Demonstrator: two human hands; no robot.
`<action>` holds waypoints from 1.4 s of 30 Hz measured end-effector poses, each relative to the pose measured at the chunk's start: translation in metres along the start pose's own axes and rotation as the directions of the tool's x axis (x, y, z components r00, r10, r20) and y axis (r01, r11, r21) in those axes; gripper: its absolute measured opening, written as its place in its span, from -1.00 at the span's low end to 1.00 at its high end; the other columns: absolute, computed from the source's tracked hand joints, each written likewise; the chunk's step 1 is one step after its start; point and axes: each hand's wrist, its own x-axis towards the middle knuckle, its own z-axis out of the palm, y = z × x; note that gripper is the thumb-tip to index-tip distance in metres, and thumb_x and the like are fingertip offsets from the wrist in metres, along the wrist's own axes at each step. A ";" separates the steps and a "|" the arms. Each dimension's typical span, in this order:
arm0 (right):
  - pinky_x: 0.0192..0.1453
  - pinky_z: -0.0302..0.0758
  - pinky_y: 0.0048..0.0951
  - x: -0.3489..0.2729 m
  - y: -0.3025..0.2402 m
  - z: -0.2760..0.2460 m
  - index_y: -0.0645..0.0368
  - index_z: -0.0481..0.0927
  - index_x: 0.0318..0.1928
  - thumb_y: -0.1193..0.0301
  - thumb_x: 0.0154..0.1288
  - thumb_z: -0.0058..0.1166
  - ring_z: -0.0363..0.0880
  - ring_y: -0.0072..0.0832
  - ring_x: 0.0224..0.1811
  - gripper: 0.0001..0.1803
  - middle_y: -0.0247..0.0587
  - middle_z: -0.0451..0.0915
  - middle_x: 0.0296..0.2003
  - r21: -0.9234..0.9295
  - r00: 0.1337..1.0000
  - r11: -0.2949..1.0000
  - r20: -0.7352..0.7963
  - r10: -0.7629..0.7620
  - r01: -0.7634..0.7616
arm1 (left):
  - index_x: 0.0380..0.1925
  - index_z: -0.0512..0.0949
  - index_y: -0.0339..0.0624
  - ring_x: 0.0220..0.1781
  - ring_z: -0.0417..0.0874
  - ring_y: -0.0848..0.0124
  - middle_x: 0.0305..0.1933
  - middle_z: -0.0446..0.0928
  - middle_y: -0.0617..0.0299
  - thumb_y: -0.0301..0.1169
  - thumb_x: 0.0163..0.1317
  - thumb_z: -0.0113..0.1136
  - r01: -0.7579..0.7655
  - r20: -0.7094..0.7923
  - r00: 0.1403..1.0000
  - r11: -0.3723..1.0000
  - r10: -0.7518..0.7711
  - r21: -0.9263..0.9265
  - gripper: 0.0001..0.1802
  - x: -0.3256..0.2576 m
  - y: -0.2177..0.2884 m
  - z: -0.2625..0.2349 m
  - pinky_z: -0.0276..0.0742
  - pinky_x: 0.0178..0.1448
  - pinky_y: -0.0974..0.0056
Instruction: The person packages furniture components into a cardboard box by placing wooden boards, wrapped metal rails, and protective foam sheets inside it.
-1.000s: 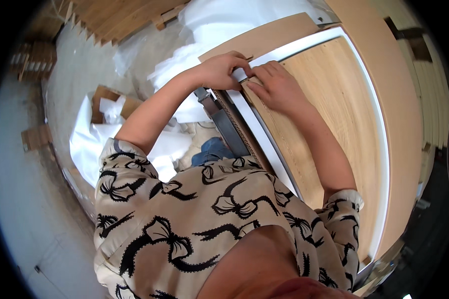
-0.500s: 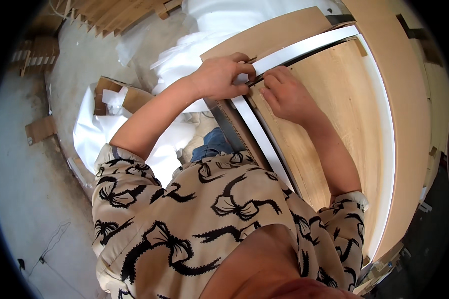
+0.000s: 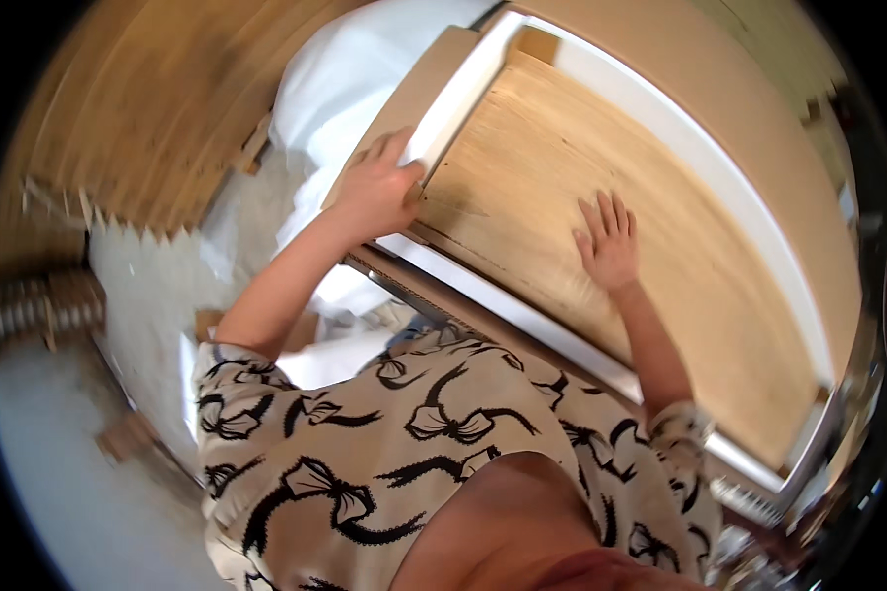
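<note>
A light wooden panel lies inside a long white-rimmed frame, which is set in a cardboard box. At the frame's near left corner, my left hand is closed over the white rim, its thumb on the inner side and its fingers over the outer side. My right hand is spread flat on or just above the panel, toward its near side, holding nothing. Whether its palm touches the wood I cannot tell.
A cardboard flap stands along the frame's left end, and a cardboard wall runs along the far side. White foam sheeting is heaped beyond the flap. Stacked brown boards are at the upper left.
My right hand has left the corner beside my left hand, moved right over the panel and spread its fingers. More of the frame's white inner walls shows. The view has turned.
</note>
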 end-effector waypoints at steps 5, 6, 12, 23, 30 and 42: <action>0.35 -0.13 -0.07 -0.013 0.009 0.004 -0.15 0.11 0.26 0.03 0.30 -0.36 -0.11 -0.12 0.35 -0.45 -0.15 0.00 0.29 -0.102 0.983 0.990 0.147 0.112 -0.098 | -0.15 0.46 -0.17 0.18 0.25 0.06 0.17 0.21 -0.10 -0.19 0.08 0.10 -0.331 0.074 0.933 0.919 0.353 -0.217 -0.62 0.101 0.052 0.060 0.25 0.17 0.13; 0.36 -0.15 -0.07 -0.013 0.007 0.000 -0.15 0.07 0.28 0.02 0.30 -0.38 -0.12 -0.13 0.35 -0.44 -0.16 -0.02 0.30 -0.108 0.965 0.984 0.206 0.161 -0.141 | 0.00 0.38 -0.16 0.23 0.20 0.03 0.20 0.18 -0.13 -0.06 0.15 -0.01 -0.370 0.074 0.917 0.905 0.392 -0.208 -0.49 0.114 0.052 0.085 0.16 0.24 0.08; 0.14 0.24 -0.16 -0.056 -0.004 -0.084 0.08 0.41 0.02 0.15 0.18 -0.07 0.30 -0.11 0.09 -0.56 -0.06 0.36 0.05 0.245 0.893 0.878 0.299 0.336 -0.412 | 0.19 0.18 -0.07 0.37 -0.06 0.09 0.31 0.02 -0.05 0.01 0.17 -0.09 -0.454 0.044 0.891 0.881 0.452 0.134 -0.36 0.112 0.056 0.145 -0.23 0.35 -0.07; -0.09 0.40 -0.28 -0.376 -0.166 -0.057 0.22 0.48 -0.17 0.40 0.13 0.01 0.46 -0.08 -0.17 -0.75 0.03 0.49 -0.22 0.577 -0.390 -0.144 -0.330 0.860 -0.804 | 0.17 0.20 -0.14 0.29 0.09 0.01 0.27 0.08 -0.10 0.01 0.20 -0.10 -0.537 0.020 0.838 0.817 0.546 0.212 -0.36 0.120 0.059 0.161 -0.02 0.28 -0.08; -0.17 0.48 -0.21 -0.495 -0.502 0.073 0.28 0.58 -0.37 0.26 0.00 0.03 0.54 -0.06 -0.26 -0.69 0.09 0.56 -0.33 -0.214 -0.706 -0.787 0.616 0.351 -0.578 | 0.06 0.29 -0.37 0.18 0.28 0.21 0.15 0.27 -0.03 -0.32 0.19 0.06 -0.269 0.110 0.918 0.802 0.381 -0.534 -0.51 0.114 0.174 0.139 0.17 0.24 0.23; -0.12 0.43 -0.21 -0.531 -0.515 0.127 0.25 0.56 -0.28 0.21 0.13 -0.10 0.51 -0.06 -0.24 -0.64 0.08 0.55 -0.32 0.534 -0.857 -0.836 0.365 0.363 -0.126 | -0.16 0.46 -0.40 -0.06 0.47 0.32 -0.11 0.50 0.08 -0.47 0.21 0.01 -0.558 -0.032 0.537 0.326 0.843 -0.763 -0.75 -0.109 0.407 0.105 0.35 0.05 0.35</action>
